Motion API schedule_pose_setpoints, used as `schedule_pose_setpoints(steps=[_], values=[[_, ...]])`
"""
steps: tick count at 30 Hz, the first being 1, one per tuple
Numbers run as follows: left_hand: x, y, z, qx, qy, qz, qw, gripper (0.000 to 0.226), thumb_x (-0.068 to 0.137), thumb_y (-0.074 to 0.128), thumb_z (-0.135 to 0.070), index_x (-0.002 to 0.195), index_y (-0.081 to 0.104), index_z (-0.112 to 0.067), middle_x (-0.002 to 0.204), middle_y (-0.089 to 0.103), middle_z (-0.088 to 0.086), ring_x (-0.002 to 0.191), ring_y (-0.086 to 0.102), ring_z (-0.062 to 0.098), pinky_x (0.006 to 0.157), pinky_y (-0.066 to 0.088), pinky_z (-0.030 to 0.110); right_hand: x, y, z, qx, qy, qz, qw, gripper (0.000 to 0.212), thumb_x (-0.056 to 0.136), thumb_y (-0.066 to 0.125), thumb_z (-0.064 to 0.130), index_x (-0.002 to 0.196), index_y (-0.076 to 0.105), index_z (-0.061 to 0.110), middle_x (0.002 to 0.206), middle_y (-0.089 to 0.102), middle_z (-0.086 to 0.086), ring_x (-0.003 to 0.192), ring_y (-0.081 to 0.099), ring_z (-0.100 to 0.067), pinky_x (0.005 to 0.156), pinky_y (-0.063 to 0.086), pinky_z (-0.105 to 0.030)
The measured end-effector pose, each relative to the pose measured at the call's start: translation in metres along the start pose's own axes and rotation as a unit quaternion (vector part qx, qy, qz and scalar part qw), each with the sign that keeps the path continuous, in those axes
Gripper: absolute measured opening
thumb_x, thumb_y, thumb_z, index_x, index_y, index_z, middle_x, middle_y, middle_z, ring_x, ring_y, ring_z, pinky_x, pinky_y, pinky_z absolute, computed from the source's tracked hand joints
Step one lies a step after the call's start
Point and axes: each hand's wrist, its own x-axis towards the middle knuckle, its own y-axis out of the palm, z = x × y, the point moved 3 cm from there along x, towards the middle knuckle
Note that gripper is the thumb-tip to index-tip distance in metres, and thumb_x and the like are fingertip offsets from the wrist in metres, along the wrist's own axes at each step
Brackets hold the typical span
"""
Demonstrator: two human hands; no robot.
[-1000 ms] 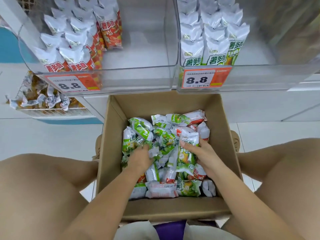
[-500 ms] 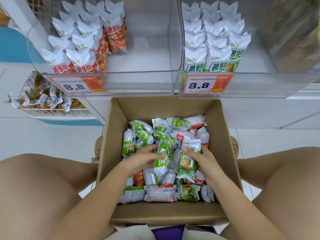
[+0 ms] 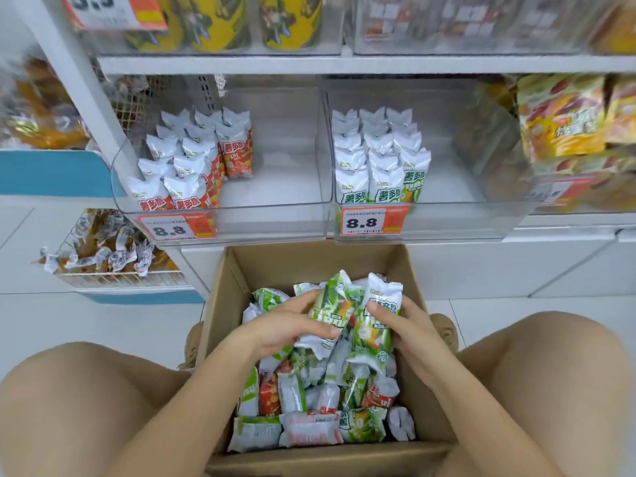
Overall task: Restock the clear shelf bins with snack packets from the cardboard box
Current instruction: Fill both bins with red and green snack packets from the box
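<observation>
As before gripped, hands point(image 3: 347, 325) raised packets point(image 3: 354, 318).

White tiled floor point(image 3: 103, 325), carrying an open cardboard box point(image 3: 241, 287) directly beneath both hands, the left hand point(image 3: 285, 328) and right hand point(image 3: 413, 328) lying over its heaped snack packets point(image 3: 309, 401). Beyond the hands, a white shelf point(image 3: 550, 225) carries two clear bins side by side: the bin ahead and left of the left hand point(image 3: 275, 215) holds upright red-label packets point(image 3: 192, 166); the bin ahead of the right hand point(image 3: 464, 218) holds upright green-label packets point(image 3: 378, 156). Each bin front bears an orange price tag point(image 3: 373, 220). An upper shelf board point(image 3: 223, 63), farther beyond the hands, carries further clear bins point(image 3: 464, 29).
</observation>
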Motion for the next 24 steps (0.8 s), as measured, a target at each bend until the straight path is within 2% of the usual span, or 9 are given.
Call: schedule_pose_setpoints(steps=[2,4,7,11,13,16,19,22,24], values=[[-0.008,-0.008,-0.021,0.083,0.031,-0.062,0.994,0.073,0.058,0.083,-0.030,0.124,0.052,-0.024,0.119,0.065,-0.004,0.110,0.061,0.006,0.103,0.043,0.029,0.000,-0.010,0.018,-0.016,-0.029,-0.019,0.999,0.060,0.061,0.086,0.040,0.115,0.064,0.025,0.110,0.072,0.004,0.105,0.067,-0.016,0.098,0.050,-0.043],[-0.017,-0.015,-0.050,0.148,0.072,-0.116,0.980,0.075,0.050,0.084,-0.045,0.116,0.055,-0.024,0.115,0.066,-0.009,0.106,0.061,0.002,0.098,0.045,0.025,0.003,-0.022,0.045,-0.031,-0.073,-0.047,0.996,0.051,0.065,0.084,0.029,0.110,0.062,0.025,0.108,0.072,0.004,0.100,0.067,-0.009,0.088,0.054,-0.026],[-0.027,-0.020,-0.093,0.170,0.138,-0.174,0.960,0.066,0.050,0.082,-0.053,0.109,0.062,-0.031,0.111,0.066,-0.017,0.108,0.058,-0.001,0.096,0.042,0.024,0.008,-0.042,0.091,-0.036,-0.149,-0.092,0.984,0.042,0.075,0.077,0.010,0.113,0.060,0.017,0.109,0.069,0.002,0.092,0.065,-0.001,0.075,0.052,-0.012],[-0.029,-0.011,-0.154,0.157,0.212,-0.223,0.938,0.053,0.066,0.084,-0.035,0.115,0.062,-0.035,0.109,0.063,-0.022,0.100,0.052,-0.018,0.080,0.041,0.006,0.020,-0.074,0.144,-0.036,-0.250,-0.161,0.954,0.066,0.065,0.085,0.031,0.122,0.057,0.014,0.114,0.068,0.001,0.107,0.063,-0.009,0.087,0.051,-0.025],[-0.021,-0.007,-0.178,0.173,0.228,-0.265,0.921,0.058,0.063,0.084,-0.043,0.114,0.057,-0.039,0.111,0.054,-0.022,0.093,0.050,-0.015,0.079,0.041,0.014,0.027,-0.088,0.168,-0.021,-0.288,-0.191,0.938,0.079,0.059,0.086,0.036,0.126,0.053,0.010,0.114,0.068,-0.001,0.110,0.062,-0.013,0.090,0.051,-0.030],[0.003,0.003,-0.206,0.182,0.255,-0.308,0.898,0.050,0.065,0.084,-0.037,0.106,0.054,-0.034,0.106,0.059,-0.011,0.079,0.055,0.001,0.066,0.045,0.015,0.039,-0.107,0.191,-0.003,-0.329,-0.229,0.916,0.063,0.068,0.082,0.025,0.122,0.053,0.010,0.110,0.068,0.001,0.109,0.063,-0.011,0.083,0.051,-0.021],[0.035,0.019,-0.229,0.223,0.295,-0.335,0.867,0.046,0.068,0.085,-0.029,0.105,0.058,-0.031,0.103,0.064,-0.007,0.086,0.057,0.007,0.065,0.042,0.006,0.052,-0.126,0.188,0.031,-0.346,-0.275,0.896,0.054,0.076,0.080,0.016,0.122,0.053,0.008,0.117,0.066,-0.007,0.113,0.061,-0.016,0.081,0.051,-0.019],[0.066,0.039,-0.244,0.295,0.310,-0.338,0.838,0.059,0.071,0.083,-0.032,0.124,0.056,-0.030,0.112,0.058,-0.012,0.100,0.053,0.005,0.073,0.035,-0.002,0.061,-0.138,0.174,0.078,-0.334,-0.300,0.890,0.056,0.075,0.081,0.017,0.123,0.053,0.009,0.120,0.065,-0.007,0.116,0.060,-0.017,0.093,0.051,-0.030],[0.086,0.050,-0.248,0.356,0.294,-0.330,0.824,0.064,0.072,0.082,-0.034,0.126,0.050,-0.025,0.115,0.057,-0.009,0.103,0.053,0.009,0.073,0.036,0.002,0.066,-0.142,0.172,0.081,-0.329,-0.299,0.892,0.060,0.072,0.082,0.022,0.123,0.053,0.010,0.120,0.065,-0.007,0.116,0.060,-0.017,0.097,0.050,-0.034]])
